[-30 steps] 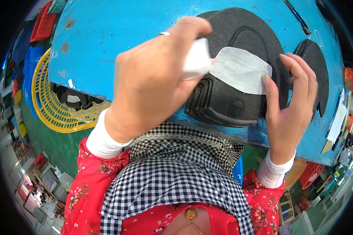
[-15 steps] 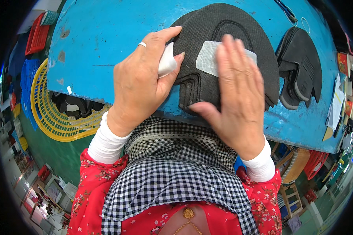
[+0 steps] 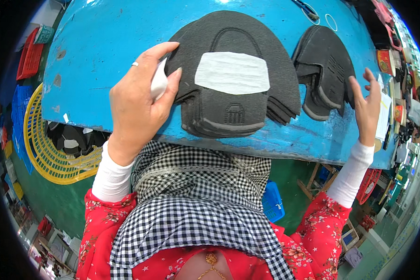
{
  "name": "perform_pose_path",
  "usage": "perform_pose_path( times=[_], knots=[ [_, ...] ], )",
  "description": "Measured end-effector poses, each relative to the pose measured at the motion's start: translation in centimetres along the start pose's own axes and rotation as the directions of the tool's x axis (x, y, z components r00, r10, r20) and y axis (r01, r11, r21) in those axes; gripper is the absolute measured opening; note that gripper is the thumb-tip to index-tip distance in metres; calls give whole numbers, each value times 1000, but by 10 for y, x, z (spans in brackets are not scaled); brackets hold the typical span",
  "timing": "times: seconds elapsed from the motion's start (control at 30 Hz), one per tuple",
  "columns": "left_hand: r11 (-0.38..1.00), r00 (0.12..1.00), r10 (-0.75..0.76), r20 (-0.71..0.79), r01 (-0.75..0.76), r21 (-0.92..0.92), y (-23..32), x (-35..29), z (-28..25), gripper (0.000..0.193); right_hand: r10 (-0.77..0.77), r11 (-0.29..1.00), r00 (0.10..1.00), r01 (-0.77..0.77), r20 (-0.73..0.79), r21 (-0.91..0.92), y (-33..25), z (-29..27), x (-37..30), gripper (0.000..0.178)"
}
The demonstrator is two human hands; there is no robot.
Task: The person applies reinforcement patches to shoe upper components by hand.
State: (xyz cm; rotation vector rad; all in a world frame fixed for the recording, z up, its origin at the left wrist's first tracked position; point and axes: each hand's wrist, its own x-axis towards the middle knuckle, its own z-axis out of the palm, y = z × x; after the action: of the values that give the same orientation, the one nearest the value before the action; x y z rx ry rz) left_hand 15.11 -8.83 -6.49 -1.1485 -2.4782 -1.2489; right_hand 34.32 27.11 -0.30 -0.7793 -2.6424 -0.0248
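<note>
A stack of black padded, dome-shaped pieces [image 3: 240,39] lies in front of me. A white fabric patch [image 3: 232,73] sits flat across its top piece. My left hand [image 3: 137,100] is at the stack's left edge, closed around folded white fabric patches [image 3: 159,83]; its index fingertip meets or nearly meets the edge. My right hand [image 3: 367,112] is off to the right with its fingers apart and nothing in them. It is beside a smaller stack of black pieces [image 3: 331,60], near that stack's right edge.
The blue table [image 3: 102,60] has worn spots. A yellow basket [image 3: 35,144] with black pieces stands below its left edge, near a red crate [image 3: 28,56]. Scissors [image 3: 308,10] and a white ring [image 3: 331,22] lie at the back. Papers and boxes [image 3: 386,63] line the right.
My right hand has lifted off the white patch and swung right to beside the smaller stack, uncovering the patch. My left hand keeps its folded patches. The whole view has shifted somewhat.
</note>
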Motion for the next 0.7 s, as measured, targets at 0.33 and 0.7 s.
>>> perform_pose_path(
  times=[0.33,0.7],
  knots=[
    [999,999,-44,11,44,24,1,0,-1,31,115,991,987,-121,112,48,-6,-1,-2,43],
    [931,975,-88,-203,8,-365,-11,-8,-18,38,373,446,924,-98,-86,889,-55,-13,-33,40]
  ],
)
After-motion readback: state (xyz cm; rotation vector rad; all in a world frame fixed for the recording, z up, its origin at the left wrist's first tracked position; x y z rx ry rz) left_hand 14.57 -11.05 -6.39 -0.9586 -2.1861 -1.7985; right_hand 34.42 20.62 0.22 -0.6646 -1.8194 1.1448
